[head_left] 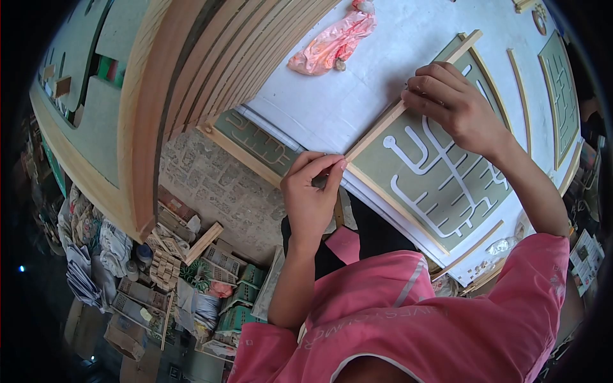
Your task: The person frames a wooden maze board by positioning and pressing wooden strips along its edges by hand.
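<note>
A grey-green board [382,159] with white branching channels lies on the white table, with pale wood edging along its sides. Along its upper-left side runs a thin wooden strip [377,129], whose far end sticks out past the board's corner. My left hand [308,198] is closed, thumb and forefinger pinching the strip's near end at the corner. Farther up, my right hand [454,105] is closed with curled fingers at the same strip. Whether those fingertips also hold something small cannot be made out.
Large wood-framed panels [211,57] stand close on the left. A pink plastic bag [335,41] lies on the white table [319,96]. Another framed board [560,96] and a loose strip [520,96] are at right. Crates [246,284] and wood blocks [165,269] stand on the floor.
</note>
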A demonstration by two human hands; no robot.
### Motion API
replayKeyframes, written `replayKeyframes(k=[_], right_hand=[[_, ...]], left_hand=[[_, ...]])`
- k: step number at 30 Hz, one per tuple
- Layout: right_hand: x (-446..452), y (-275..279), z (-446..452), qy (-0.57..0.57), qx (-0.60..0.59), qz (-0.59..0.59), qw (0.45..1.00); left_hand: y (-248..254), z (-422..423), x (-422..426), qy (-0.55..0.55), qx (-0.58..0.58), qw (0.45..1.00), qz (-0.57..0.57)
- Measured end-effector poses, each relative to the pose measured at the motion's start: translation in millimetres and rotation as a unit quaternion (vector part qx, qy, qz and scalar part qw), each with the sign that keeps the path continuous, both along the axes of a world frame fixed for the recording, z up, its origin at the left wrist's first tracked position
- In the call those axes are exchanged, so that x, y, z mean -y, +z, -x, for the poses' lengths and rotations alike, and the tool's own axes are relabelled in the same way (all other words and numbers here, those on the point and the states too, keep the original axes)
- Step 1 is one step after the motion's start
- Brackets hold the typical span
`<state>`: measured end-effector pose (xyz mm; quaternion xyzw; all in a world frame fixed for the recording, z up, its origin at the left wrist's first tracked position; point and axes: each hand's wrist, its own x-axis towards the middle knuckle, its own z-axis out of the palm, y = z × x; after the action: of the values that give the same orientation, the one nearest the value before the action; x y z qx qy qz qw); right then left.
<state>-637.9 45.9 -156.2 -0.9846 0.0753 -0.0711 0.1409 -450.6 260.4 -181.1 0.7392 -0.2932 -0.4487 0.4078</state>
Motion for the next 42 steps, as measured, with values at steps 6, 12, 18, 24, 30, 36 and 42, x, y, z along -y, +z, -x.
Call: replayKeyframes(k=[6,12,18,24,30,36,42], right_hand=[[0.2,-0.3,-0.5,0.003,-0.002,0.006,1.000],[-0.7,-2.6,0.1,-0.001,-0.002,0.011,1.000],[-0.7,-2.4,0.0,-0.003,-0.012,0.000,1.000],[-1.0,-0.9,-0.2,-0.003,-0.011,0.003,1.000],[-1.1,-1.5,2.0,-0.011,-0.028,0.002,1.000],[-0.8,-2.5,0.6,-0.010,-0.020,0.002,1.000],[1.6,0.2,-0.5,0.004,-0.031,-0.014,0.999]], left_hand=[[2.2,1.1,1.6,0.003,0.010,1.000,-0.007],[-4.3,4.2,1.3,0.026,0.033,0.999,0.023],[-2.8,7.3,2.3,0.041,0.032,0.999,0.015],[1.0,6.8,4.6,0.024,0.028,0.999,-0.008],[3.2,8.0,9.2,0.020,0.057,0.998,-0.001],[6.1,3.7,10.6,-0.025,0.062,0.998,-0.018],[5.3,5.0,12.3,-0.022,0.074,0.997,-0.018]])
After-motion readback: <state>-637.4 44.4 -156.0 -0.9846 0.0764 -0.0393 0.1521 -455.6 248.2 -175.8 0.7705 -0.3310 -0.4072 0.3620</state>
